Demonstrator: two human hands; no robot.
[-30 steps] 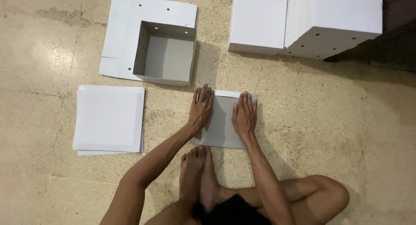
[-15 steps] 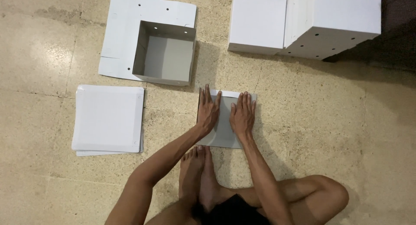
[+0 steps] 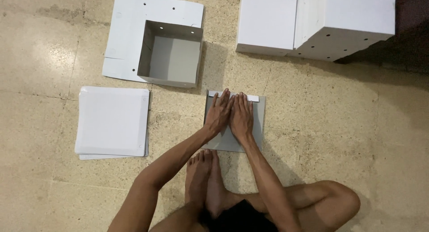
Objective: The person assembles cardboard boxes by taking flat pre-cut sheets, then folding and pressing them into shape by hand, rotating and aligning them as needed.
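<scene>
Beige stone tile floor [image 3: 357, 147], worn and patchy. Lying on it: grey cardboard sheet [image 3: 257, 124] at centre, stack of white sheets [image 3: 111, 121] to the left, open grey-lined box [image 3: 170, 55] on a flat white sheet [image 3: 129, 31] at top, two closed white boxes [image 3: 313, 22] touching at top right.

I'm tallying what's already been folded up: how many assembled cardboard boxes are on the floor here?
3: an open grey-lined box on a flat white sheet at upper left, a low closed white box at top centre, and a taller white box beside it; its right edge is cropped.
</scene>
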